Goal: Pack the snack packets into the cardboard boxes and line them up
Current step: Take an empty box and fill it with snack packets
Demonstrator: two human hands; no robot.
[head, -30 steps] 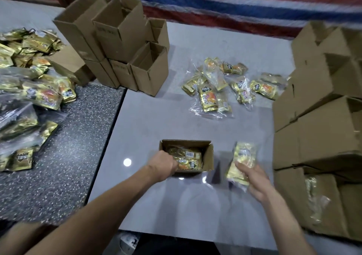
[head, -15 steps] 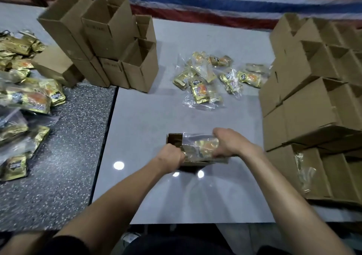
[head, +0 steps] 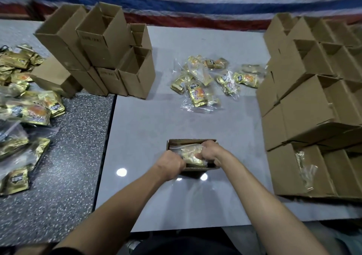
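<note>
Bagged packet [head: 191, 152]: gold under clear wrap, lying inside the open box [head: 193, 142] and filling most of its opening (print too blurred to read).
Open box: upright on the pale table [head: 148, 137], near the middle of the front edge.
Left hand [head: 171, 163]: fingers curled over the box's near-left corner, gripping the rim; fingertips hidden.
Right hand [head: 210, 151]: clamped on the packet's right end, knuckles up, inside the box opening.
Loose packets [head: 197, 94]: scattered heap in clear bags toward the far edge, well apart from the open box.
Empty boxes [head: 109, 58]: cluster stacked at the far-left corner, openings up, some tilted.
Box stack [head: 305, 102]: along the right edge, several tiers, 1 low box with a crumpled clear bag inside.
Speckled table [head: 78, 156]: touching the pale table's left edge, strewn with gold packets [head: 31, 113].
Striped tarp [head: 195, 2]: red, white and blue, behind both tables.
</note>
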